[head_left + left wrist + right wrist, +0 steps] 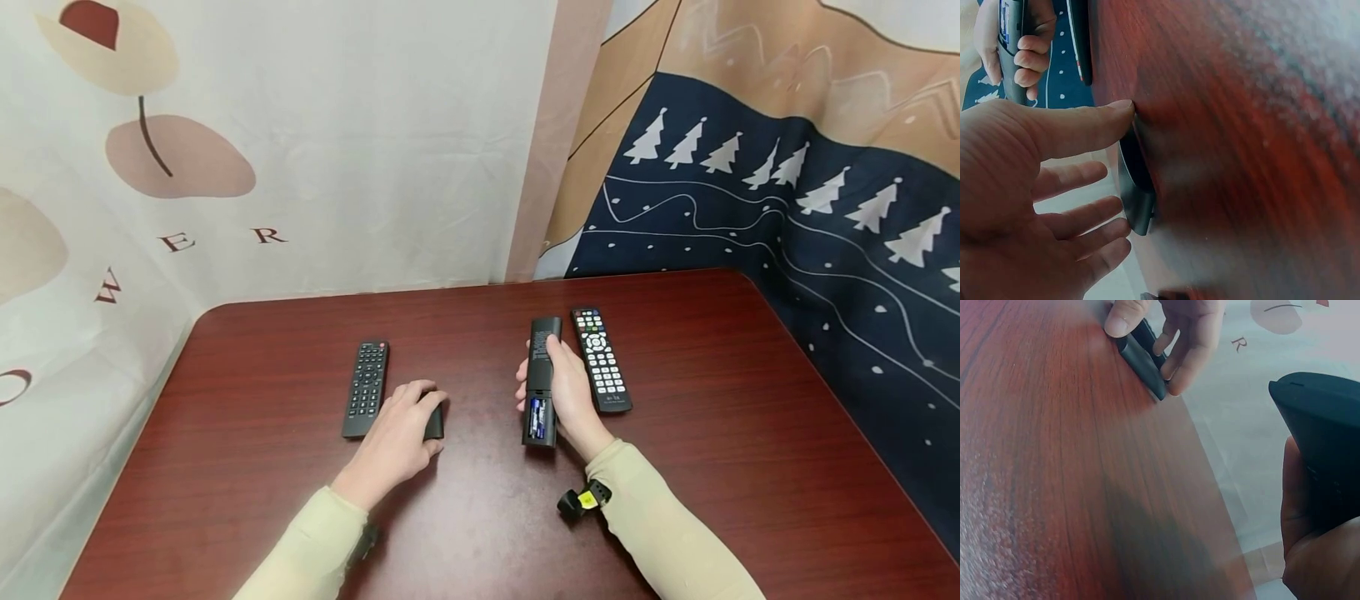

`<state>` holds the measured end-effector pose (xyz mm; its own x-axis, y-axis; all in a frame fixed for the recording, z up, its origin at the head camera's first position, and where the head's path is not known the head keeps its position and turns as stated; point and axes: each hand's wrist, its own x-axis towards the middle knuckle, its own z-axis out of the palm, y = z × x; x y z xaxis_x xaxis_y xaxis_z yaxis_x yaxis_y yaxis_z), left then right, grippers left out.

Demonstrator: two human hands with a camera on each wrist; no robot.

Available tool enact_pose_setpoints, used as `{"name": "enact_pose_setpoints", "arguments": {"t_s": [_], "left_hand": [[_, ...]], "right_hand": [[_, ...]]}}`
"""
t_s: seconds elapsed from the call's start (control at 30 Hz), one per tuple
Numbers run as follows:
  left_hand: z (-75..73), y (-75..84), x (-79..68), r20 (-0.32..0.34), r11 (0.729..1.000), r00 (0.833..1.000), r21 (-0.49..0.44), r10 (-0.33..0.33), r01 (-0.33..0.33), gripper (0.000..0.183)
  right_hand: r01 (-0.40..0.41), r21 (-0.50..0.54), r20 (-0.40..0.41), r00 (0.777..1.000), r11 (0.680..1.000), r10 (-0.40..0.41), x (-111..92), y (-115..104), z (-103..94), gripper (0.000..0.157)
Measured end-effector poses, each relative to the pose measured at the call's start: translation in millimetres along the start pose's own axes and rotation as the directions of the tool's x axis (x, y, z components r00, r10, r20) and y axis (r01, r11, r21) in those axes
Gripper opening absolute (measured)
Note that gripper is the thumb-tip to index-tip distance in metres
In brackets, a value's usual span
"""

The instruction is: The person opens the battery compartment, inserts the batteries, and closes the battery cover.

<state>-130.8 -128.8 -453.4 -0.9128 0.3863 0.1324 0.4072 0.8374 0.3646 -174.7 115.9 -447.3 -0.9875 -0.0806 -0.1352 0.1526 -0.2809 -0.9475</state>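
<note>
In the head view, my right hand (572,396) holds a black remote control (542,358) with its back up, thumb across it. Its battery compartment is uncovered and shows batteries (537,418) with blue wrappers. My left hand (401,429) is at a small, curved black battery cover (434,423) on the table, with thumb and fingers at its ends. The left wrist view shows the thumb tip touching one end of the cover (1137,187); finger contact at the other end is hard to tell. In the right wrist view the held remote (1329,444) appears large and dark.
A second black remote (367,383) lies buttons up just left of my left hand. Another remote (602,358) with white buttons lies right of my right hand. The reddish-brown table (465,517) meets a pale printed curtain (390,167) and a dark blue tree-patterned one (720,208) behind.
</note>
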Motion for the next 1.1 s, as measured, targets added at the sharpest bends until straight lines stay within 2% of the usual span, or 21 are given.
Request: {"name": "enact_pose_setpoints", "arguments": {"t_s": [0.77,1.1], "left_hand": [[-0.2,-7.3,0.6,-0.005,0.999,1.0,-0.05,0.0,0.0,0.054],[0.5,-5.8,2.0,-0.055,0.995,0.998,-0.087,0.037,-0.042,0.051]], "right_hand": [[-0.011,-0.005,-0.006,1.0,1.0,0.011,0.7,0.9,1.4,0.053],[-0.019,-0.005,-0.009,1.0,1.0,0.019,1.5,1.6,1.7,0.054]]}}
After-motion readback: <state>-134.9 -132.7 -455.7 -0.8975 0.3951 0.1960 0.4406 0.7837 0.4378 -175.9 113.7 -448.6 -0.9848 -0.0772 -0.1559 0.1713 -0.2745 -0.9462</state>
